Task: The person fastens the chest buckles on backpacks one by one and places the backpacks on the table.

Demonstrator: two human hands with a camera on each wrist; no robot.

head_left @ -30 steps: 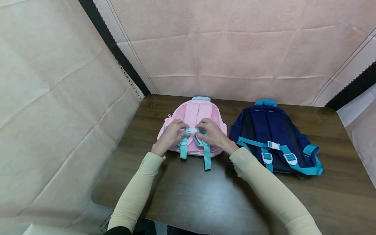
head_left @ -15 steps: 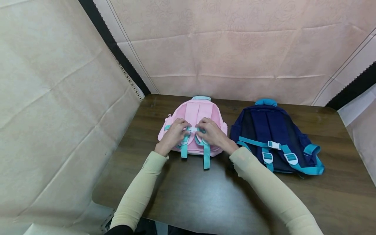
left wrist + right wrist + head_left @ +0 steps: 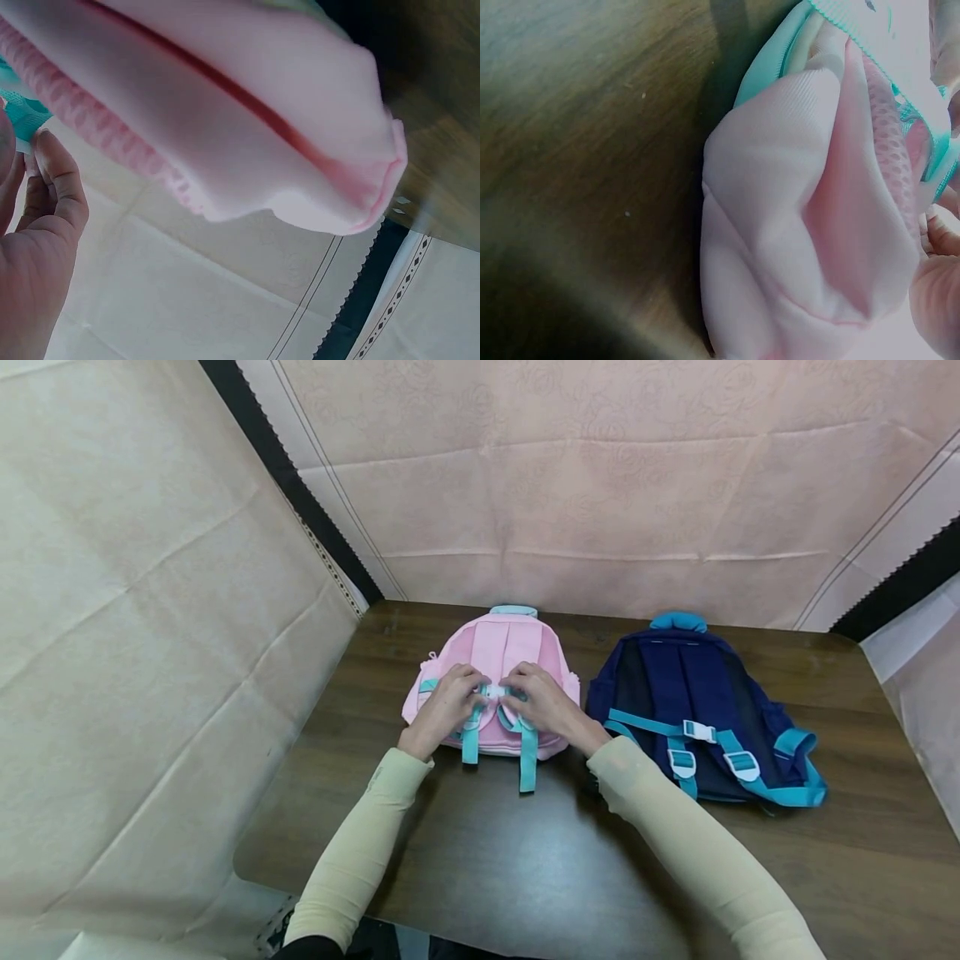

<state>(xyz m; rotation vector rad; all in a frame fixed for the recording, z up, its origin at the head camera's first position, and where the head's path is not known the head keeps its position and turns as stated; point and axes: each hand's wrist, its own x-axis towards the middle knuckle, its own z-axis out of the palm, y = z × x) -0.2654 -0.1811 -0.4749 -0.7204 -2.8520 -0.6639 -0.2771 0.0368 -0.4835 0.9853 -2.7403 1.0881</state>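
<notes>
A small pink backpack (image 3: 491,639) lies on the brown table with its shoulder-strap side up and its light-blue top handle (image 3: 513,610) pointing away. Over its middle, a white buckle (image 3: 495,691) on teal straps sits between both hands. The left hand (image 3: 448,702) pinches the buckle's left end with curled fingers; in the left wrist view that hand (image 3: 49,217) is at a teal strap (image 3: 28,112). From the other side the right hand (image 3: 542,700) pinches the right end, thumb and fingertips facing the left hand. Two teal strap tails (image 3: 528,764) hang toward the front.
A navy backpack (image 3: 675,672) lies to the right, close to the right forearm, with blue straps and a fastened white buckle (image 3: 699,731). Pale cloth sheets (image 3: 600,510) hang behind and at the left of the brown table (image 3: 480,835).
The left hand has shifted slightly to the right, closer to the right hand. A teal strap at the pink backpack's left side shows more than before. The right hand has hardly moved.
</notes>
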